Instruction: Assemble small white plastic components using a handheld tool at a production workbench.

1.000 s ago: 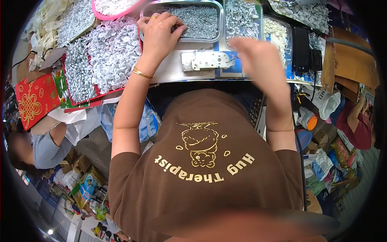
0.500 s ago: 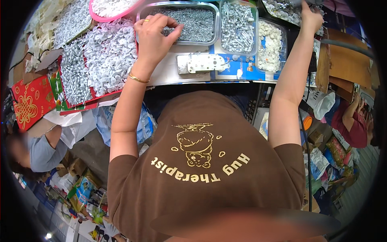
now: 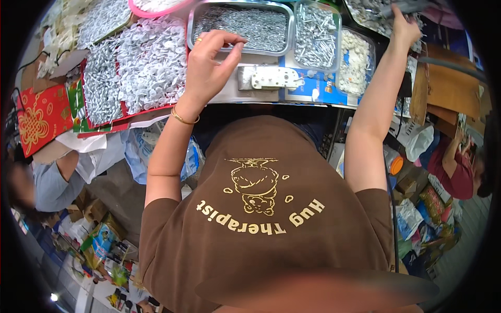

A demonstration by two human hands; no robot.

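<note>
Disc pile (image 3: 151, 68): wht, approx 9 o'clock of block.
Metal tray (image 3: 290, 31): w/ small metal bits, 11 o'clock of block.
Your L hand (image 3: 211, 65): by tray's near-L corner; thumb + index nearly meet, can't tell if pinching anything.
Your R hand (image 3: 407, 31): 2 o'clock of block, at blurred grey item (image 3: 415, 7); can't tell if gripped.
Wht block (image 3: 275, 78): on bench, 12 o'clock of you.

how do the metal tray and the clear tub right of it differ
The tray is silvery metal; the tub is see-through. The tray lies longer side to side, the tub longer front to back. The tray's pieces look finer than the tub's. Both hold many loose, silvery pieces.
</note>
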